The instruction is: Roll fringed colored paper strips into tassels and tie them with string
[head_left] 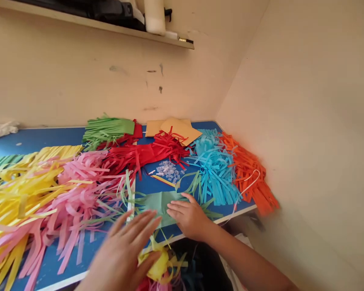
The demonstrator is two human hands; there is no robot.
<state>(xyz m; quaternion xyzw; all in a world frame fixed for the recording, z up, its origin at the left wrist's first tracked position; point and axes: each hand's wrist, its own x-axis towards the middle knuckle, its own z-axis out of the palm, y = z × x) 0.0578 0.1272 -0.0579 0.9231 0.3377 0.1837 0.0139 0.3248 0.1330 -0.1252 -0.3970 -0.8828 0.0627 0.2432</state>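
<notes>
Lying near the front edge of the blue table (59, 136), 1 pale green fringed paper (160, 201) sits under 2 hands, its near part partly covered. The right hand (189, 218) is open, fingers together and slightly bent over the paper's right side. The left hand (124, 250) is open, fingers extended, at its near left; blur makes it unclear whether it touches.

To the left are 1 yellow bunch (21, 190) and 1 pink bunch (85, 194), overlapping, the yellow cut off by the frame. Farther back are 1 red bunch (145, 153), 1 green bunch (109, 131) and at least 2 tan sheets (182, 131), their overlap hiding the exact count. To the right are 1 light blue bunch (216, 169) and 1 orange bunch (255, 178). Clear scraps (170, 171), too small to count, lie beyond 1 thin yellow stick (164, 180).
</notes>
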